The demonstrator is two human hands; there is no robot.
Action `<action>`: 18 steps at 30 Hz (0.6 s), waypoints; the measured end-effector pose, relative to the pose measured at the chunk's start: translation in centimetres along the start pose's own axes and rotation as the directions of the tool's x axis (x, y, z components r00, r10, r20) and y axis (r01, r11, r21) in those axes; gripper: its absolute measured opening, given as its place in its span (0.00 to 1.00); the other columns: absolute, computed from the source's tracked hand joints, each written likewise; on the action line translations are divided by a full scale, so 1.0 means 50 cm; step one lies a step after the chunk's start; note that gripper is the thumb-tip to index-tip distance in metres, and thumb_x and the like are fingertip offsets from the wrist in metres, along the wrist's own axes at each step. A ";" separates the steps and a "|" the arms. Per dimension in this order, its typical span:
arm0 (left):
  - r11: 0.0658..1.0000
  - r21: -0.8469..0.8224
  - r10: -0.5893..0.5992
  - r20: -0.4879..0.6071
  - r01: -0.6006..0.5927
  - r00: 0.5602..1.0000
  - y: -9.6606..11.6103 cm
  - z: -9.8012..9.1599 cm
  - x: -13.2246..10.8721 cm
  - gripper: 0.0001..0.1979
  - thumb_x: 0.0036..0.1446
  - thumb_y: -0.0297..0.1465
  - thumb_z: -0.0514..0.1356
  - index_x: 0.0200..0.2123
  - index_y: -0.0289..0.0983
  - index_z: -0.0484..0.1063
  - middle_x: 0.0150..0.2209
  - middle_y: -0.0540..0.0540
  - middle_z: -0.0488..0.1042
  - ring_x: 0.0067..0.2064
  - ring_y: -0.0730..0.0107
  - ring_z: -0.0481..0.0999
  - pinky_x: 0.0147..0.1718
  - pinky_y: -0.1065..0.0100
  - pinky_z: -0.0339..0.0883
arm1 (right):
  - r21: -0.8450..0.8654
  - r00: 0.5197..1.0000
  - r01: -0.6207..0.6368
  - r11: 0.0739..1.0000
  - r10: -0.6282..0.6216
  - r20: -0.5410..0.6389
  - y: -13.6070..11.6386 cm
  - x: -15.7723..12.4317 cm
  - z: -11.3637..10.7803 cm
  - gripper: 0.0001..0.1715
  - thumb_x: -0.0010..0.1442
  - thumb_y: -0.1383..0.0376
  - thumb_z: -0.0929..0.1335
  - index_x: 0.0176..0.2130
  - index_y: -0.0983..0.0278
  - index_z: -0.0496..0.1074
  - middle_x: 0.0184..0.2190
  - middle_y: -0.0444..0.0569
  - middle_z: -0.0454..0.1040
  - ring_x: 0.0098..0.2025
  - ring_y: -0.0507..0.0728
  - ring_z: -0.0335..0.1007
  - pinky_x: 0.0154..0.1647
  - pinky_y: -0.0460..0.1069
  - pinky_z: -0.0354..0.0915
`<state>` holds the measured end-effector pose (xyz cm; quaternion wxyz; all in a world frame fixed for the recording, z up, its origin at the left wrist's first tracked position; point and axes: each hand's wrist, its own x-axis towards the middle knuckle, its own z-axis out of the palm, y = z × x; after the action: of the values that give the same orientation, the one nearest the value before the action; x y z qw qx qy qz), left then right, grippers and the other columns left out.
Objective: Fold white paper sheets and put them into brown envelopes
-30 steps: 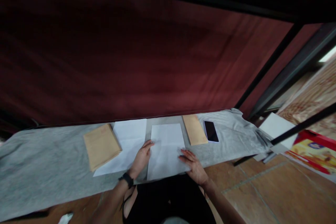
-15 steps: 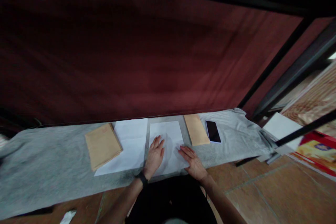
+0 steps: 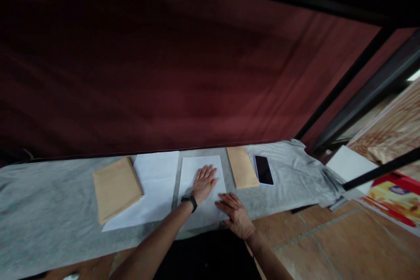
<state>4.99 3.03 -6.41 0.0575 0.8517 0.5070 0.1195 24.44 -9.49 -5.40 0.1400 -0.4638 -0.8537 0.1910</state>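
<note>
A white sheet of paper (image 3: 190, 175) lies flat on the grey cloth right in front of me. My left hand (image 3: 203, 182), with a dark band at the wrist, rests palm down on its middle, fingers stretched out. At the sheet's lower right edge, my right hand (image 3: 236, 215) lies with its fingers spread and the fingertips on the paper. Left of that sheet are more white sheets (image 3: 159, 181), partly covered by a stack of brown envelopes (image 3: 116, 188). A single brown envelope (image 3: 242, 167) lies just right of the paper.
A phone (image 3: 264, 169) with a dark screen lies beside the single envelope. Grey cloth (image 3: 49, 201) covers the long narrow surface. Behind it rises a dark red panel (image 3: 197, 74). At the right stand a white box (image 3: 351, 167), a red and yellow package (image 3: 395, 197) and dark metal bars.
My left hand has slid up and to the right across the sheet, its fingers now flatter. My right hand stays near the lower right edge. The view has shifted slightly.
</note>
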 end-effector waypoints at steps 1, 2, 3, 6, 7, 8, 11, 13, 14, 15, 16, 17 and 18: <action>1.000 -0.009 -0.025 -0.014 0.025 1.000 -0.015 -0.002 0.010 0.26 0.69 0.41 0.45 0.67 0.44 0.59 0.70 0.46 0.56 0.71 0.56 0.51 0.69 0.49 0.42 | 0.004 1.000 0.005 1.000 -0.005 0.001 0.001 0.000 0.000 0.35 0.59 0.58 0.69 0.65 0.56 0.65 0.70 0.51 0.56 0.70 0.63 0.52 0.71 0.64 0.46; 0.998 -0.024 -0.052 -0.032 0.052 0.998 -0.030 -0.004 0.019 0.26 0.69 0.42 0.46 0.67 0.44 0.60 0.70 0.45 0.57 0.71 0.56 0.51 0.69 0.49 0.43 | 0.007 1.000 0.007 1.000 -0.007 -0.001 0.002 -0.001 -0.001 0.35 0.59 0.58 0.69 0.65 0.56 0.64 0.70 0.51 0.56 0.70 0.63 0.52 0.71 0.64 0.46; 0.997 -0.042 -0.073 -0.048 0.071 0.996 -0.046 -0.007 0.027 0.26 0.69 0.42 0.46 0.67 0.44 0.60 0.70 0.44 0.58 0.71 0.55 0.52 0.68 0.49 0.43 | 0.010 1.000 0.008 1.000 -0.008 -0.004 0.002 -0.001 -0.001 0.35 0.59 0.58 0.69 0.65 0.56 0.64 0.70 0.51 0.56 0.70 0.63 0.51 0.71 0.64 0.46; 0.991 -0.079 -0.115 -0.083 0.108 0.990 -0.085 -0.013 0.041 0.27 0.68 0.42 0.47 0.66 0.43 0.61 0.68 0.43 0.60 0.71 0.54 0.53 0.68 0.47 0.44 | 0.022 1.000 0.013 1.000 -0.013 -0.014 0.003 -0.002 0.000 0.34 0.61 0.58 0.68 0.65 0.56 0.64 0.70 0.50 0.56 0.70 0.63 0.51 0.72 0.63 0.45; 0.989 -0.088 -0.125 -0.089 0.117 0.988 -0.094 -0.015 0.043 0.27 0.68 0.42 0.47 0.66 0.42 0.60 0.68 0.42 0.61 0.71 0.54 0.53 0.68 0.47 0.44 | 0.025 1.000 0.015 1.000 -0.014 -0.017 0.004 -0.002 0.001 0.34 0.61 0.58 0.68 0.65 0.56 0.64 0.70 0.50 0.56 0.70 0.63 0.51 0.72 0.63 0.45; 0.987 -0.095 -0.136 -0.095 0.127 0.986 -0.101 -0.016 0.041 0.27 0.68 0.41 0.47 0.66 0.42 0.60 0.68 0.42 0.61 0.71 0.55 0.52 0.68 0.46 0.44 | 0.027 1.000 0.015 1.000 -0.014 -0.021 0.004 -0.002 0.002 0.33 0.61 0.58 0.68 0.65 0.55 0.64 0.70 0.50 0.56 0.70 0.63 0.52 0.72 0.63 0.45; 0.982 -0.107 -0.167 -0.088 0.158 0.982 -0.101 -0.015 0.013 0.26 0.68 0.38 0.48 0.66 0.40 0.60 0.68 0.40 0.61 0.71 0.55 0.52 0.68 0.46 0.44 | 0.026 0.999 0.015 1.000 -0.014 -0.033 0.006 -0.002 0.006 0.34 0.61 0.59 0.68 0.65 0.55 0.64 0.69 0.50 0.57 0.70 0.63 0.52 0.71 0.64 0.46; 0.983 -0.113 -0.150 -0.042 0.144 0.988 -0.089 -0.014 -0.031 0.26 0.68 0.38 0.49 0.66 0.40 0.61 0.69 0.39 0.59 0.71 0.53 0.52 0.67 0.45 0.45 | 0.025 0.999 0.016 1.000 -0.015 -0.039 0.008 -0.002 0.008 0.34 0.61 0.59 0.68 0.65 0.56 0.64 0.69 0.51 0.58 0.70 0.63 0.53 0.71 0.64 0.47; 0.985 -0.122 -0.120 -0.004 0.118 0.993 -0.081 -0.014 -0.061 0.25 0.68 0.39 0.49 0.66 0.40 0.62 0.69 0.40 0.59 0.71 0.53 0.52 0.67 0.45 0.46 | 0.024 0.999 0.013 1.000 -0.012 -0.042 0.009 -0.002 0.009 0.34 0.61 0.59 0.69 0.65 0.56 0.65 0.69 0.51 0.58 0.69 0.64 0.53 0.71 0.64 0.47; 0.988 -0.137 -0.072 0.031 0.075 0.997 -0.072 -0.015 -0.095 0.25 0.68 0.40 0.49 0.66 0.42 0.62 0.69 0.41 0.58 0.71 0.53 0.52 0.67 0.45 0.47 | 0.022 0.999 0.009 1.000 -0.008 -0.046 0.009 -0.002 0.010 0.34 0.61 0.59 0.69 0.65 0.57 0.65 0.69 0.51 0.59 0.69 0.63 0.53 0.71 0.64 0.47; 0.988 -0.150 -0.020 0.059 0.029 0.998 -0.062 -0.018 -0.132 0.25 0.68 0.41 0.49 0.66 0.44 0.61 0.70 0.42 0.57 0.71 0.54 0.52 0.67 0.46 0.48 | 0.020 0.999 0.006 1.000 -0.005 -0.050 0.010 -0.002 0.011 0.34 0.61 0.60 0.69 0.65 0.57 0.65 0.69 0.51 0.59 0.69 0.63 0.54 0.71 0.64 0.48; 0.987 -0.161 0.037 0.083 -0.023 0.996 -0.054 -0.022 -0.169 0.26 0.68 0.43 0.50 0.66 0.45 0.61 0.70 0.43 0.57 0.71 0.55 0.53 0.66 0.46 0.49 | 0.018 0.999 0.003 1.000 -0.002 -0.053 0.010 -0.002 0.012 0.34 0.61 0.61 0.69 0.65 0.57 0.65 0.69 0.51 0.58 0.69 0.63 0.54 0.71 0.64 0.48; 0.982 -0.168 0.102 0.103 -0.084 0.989 -0.046 -0.028 -0.204 0.26 0.67 0.44 0.51 0.66 0.47 0.60 0.70 0.44 0.57 0.71 0.56 0.53 0.66 0.47 0.50 | 0.016 0.998 0.003 1.000 -0.002 -0.055 0.010 -0.002 0.012 0.34 0.60 0.62 0.69 0.65 0.56 0.64 0.69 0.51 0.58 0.69 0.62 0.53 0.71 0.64 0.48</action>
<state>-2.00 -4.86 -7.07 0.1495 0.8723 0.4510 0.1156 24.60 -9.46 -6.15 0.1673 -0.4667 -0.8485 0.1848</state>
